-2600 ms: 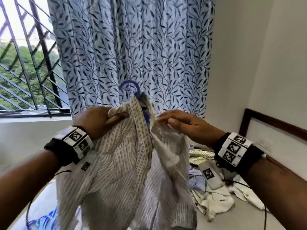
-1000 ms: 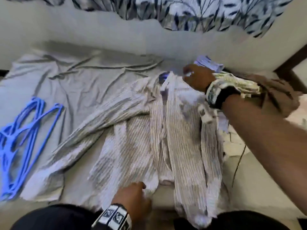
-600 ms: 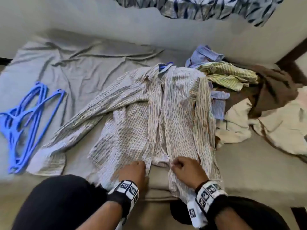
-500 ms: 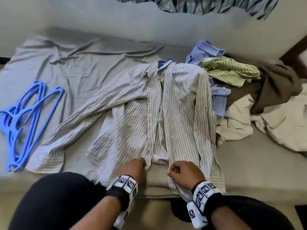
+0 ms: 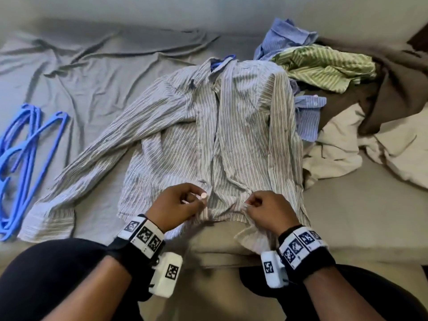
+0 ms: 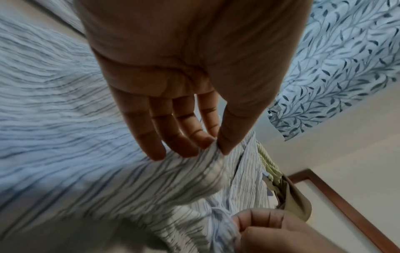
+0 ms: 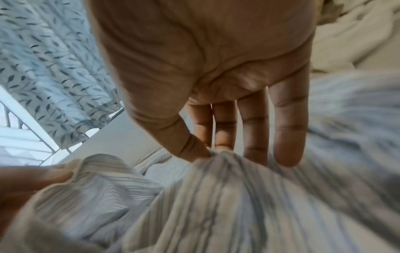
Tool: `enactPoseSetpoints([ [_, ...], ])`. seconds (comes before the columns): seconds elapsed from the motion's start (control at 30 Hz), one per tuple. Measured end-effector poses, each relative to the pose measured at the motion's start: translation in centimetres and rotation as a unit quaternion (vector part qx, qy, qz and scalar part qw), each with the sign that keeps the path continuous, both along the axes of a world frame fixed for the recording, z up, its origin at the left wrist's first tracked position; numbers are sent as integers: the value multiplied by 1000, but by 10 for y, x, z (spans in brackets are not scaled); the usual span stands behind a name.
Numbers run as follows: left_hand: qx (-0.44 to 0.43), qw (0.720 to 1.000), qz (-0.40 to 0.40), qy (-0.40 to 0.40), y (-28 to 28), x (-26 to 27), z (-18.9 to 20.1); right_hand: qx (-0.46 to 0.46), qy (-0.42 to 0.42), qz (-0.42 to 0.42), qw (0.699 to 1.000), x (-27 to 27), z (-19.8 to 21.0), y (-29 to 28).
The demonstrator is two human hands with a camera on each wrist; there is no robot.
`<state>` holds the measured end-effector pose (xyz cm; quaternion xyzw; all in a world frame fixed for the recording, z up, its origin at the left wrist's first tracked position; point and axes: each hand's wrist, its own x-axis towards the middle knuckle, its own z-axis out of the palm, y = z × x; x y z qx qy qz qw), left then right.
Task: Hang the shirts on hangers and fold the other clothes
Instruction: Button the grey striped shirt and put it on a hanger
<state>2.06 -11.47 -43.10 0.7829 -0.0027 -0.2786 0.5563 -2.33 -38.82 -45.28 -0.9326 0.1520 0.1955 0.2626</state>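
A white pin-striped shirt (image 5: 234, 135) lies spread on the grey bed sheet (image 5: 104, 72), with a blue hanger (image 5: 222, 60) showing at its collar. My left hand (image 5: 180, 205) pinches the left front panel at the bottom hem between thumb and fingers (image 6: 214, 142). My right hand (image 5: 266, 208) pinches the right front panel's hem in the same way (image 7: 212, 152). The shirt's left sleeve (image 5: 92, 163) stretches toward the left; the right sleeve lies folded along the body.
Several blue hangers (image 5: 20, 158) lie at the bed's left edge. A heap of clothes sits at the right: a blue shirt (image 5: 284, 35), a green striped shirt (image 5: 324, 66), a brown garment (image 5: 398, 89) and cream cloth (image 5: 347, 147). A leaf-print curtain (image 6: 335, 68) hangs behind.
The shirt, held up before the curtain earlier, now lies flat on the bed. Both hands have come to its bottom hem and pinch the two front panels, lifting the edges slightly.
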Motion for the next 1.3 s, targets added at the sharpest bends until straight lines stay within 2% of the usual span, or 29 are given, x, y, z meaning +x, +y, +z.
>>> enactPoseSetpoints([
  [0.1,35,997,-65,2,-5,-5,0,-49,2,14,999,-3,1,-5],
  [0.27,62,992,-108,15,-10,-9,-6,9,20,6,1000,-9,3,-9],
  [0.53,98,992,-86,1,-13,-16,-20,30,-27,-6,999,-3,36,-20],
  [0.67,130,989,-67,-30,-15,-16,-17,110,-38,-63,991,-4,36,-19],
  [0.77,153,983,-40,-91,-17,-15,-9,240,-31,-123,962,-3,38,-13],
  [0.87,147,978,-32,-145,-18,-14,3,415,-1,-186,891,0,46,-6],
  [0.9,139,978,-34,-154,-19,-14,6,442,1,-195,876,1,47,-5],
  [0.93,127,979,-33,-155,-21,-14,8,441,-3,-194,876,2,47,-5],
  [1.0,93,986,-21,-135,-22,-15,8,406,-10,-173,897,1,44,-4],
  [1.03,74,990,-12,-115,-23,-15,7,406,-6,-168,898,0,43,-3],
  [1.17,-14,1000,18,-19,-27,-14,7,487,26,-197,850,-2,42,5],
  [1.3,-66,994,54,67,-30,-16,10,509,50,-189,839,-3,43,15],
])
